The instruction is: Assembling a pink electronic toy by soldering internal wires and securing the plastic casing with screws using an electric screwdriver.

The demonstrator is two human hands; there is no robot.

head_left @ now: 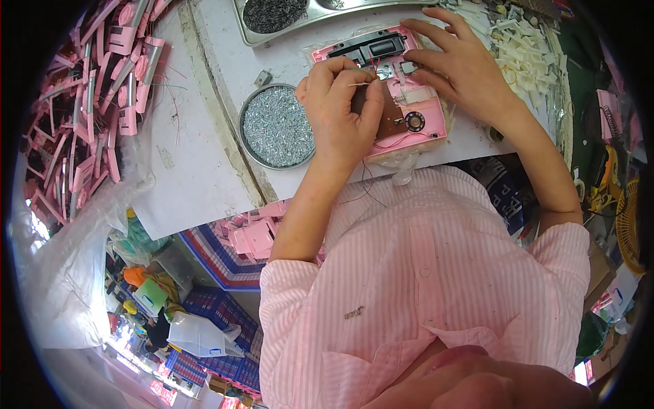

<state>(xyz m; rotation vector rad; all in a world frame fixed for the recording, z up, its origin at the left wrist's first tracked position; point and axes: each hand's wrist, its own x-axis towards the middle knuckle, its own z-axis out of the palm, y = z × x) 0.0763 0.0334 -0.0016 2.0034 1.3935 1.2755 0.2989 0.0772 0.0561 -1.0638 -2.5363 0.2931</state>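
Note:
A pink plastic housing [436, 128], open side up, lies at the table's near edge. Inside it are a black speaker-like part [386, 46], a brown circuit board [391, 116], a round black part [414, 122] and red wires [376, 63]. Over its left side my left hand [340, 109] is closed, thumb and forefinger pinching a thin pale wire end. My right hand [456, 65] spreads its fingers along the housing's right side, fingertips resting by a small white part [408, 67]. Part of the board is hidden behind my left hand.
A round tin of small silvery screws [278, 126] stands left of the housing. Beyond is a metal tray [306, 24] with dark small parts. Pink housings [122, 75] pile at the far left; white plastic pieces [524, 61] heap at right. A basket [225, 262] sits below the table edge.

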